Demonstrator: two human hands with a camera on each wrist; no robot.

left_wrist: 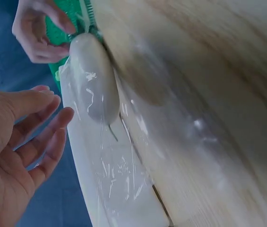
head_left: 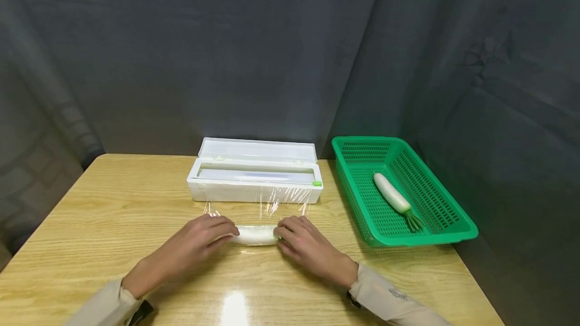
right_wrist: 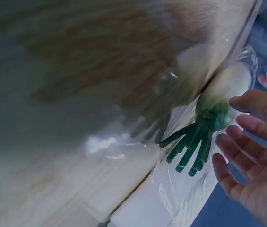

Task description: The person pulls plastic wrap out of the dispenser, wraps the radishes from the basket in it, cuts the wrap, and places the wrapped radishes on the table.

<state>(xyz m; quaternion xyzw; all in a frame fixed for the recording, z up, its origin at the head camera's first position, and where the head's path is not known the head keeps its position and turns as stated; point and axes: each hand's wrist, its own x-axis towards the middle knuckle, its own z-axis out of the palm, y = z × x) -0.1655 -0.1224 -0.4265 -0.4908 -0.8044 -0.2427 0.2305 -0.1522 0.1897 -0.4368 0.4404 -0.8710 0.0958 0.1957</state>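
A white radish [head_left: 256,235] lies crosswise on the wooden table under clear plastic wrap [head_left: 272,209]. The film runs back from it to a white wrap dispenser [head_left: 256,193], whose lid stands open. At the radish's left end is my left hand [head_left: 209,234], its fingers loosely bent; the left wrist view shows them beside the root tip and holding nothing. My right hand [head_left: 308,245] is at the other end, fingers relaxed. In the right wrist view its thumb [right_wrist: 251,101] overlaps the radish near the trimmed green stems [right_wrist: 190,146], which show through the film.
On the right stands a green perforated basket [head_left: 376,241] with a second radish [head_left: 390,192] in it, stems toward me. A dark curtain [head_left: 254,54] hangs behind the table [head_left: 136,190] and along its right side.
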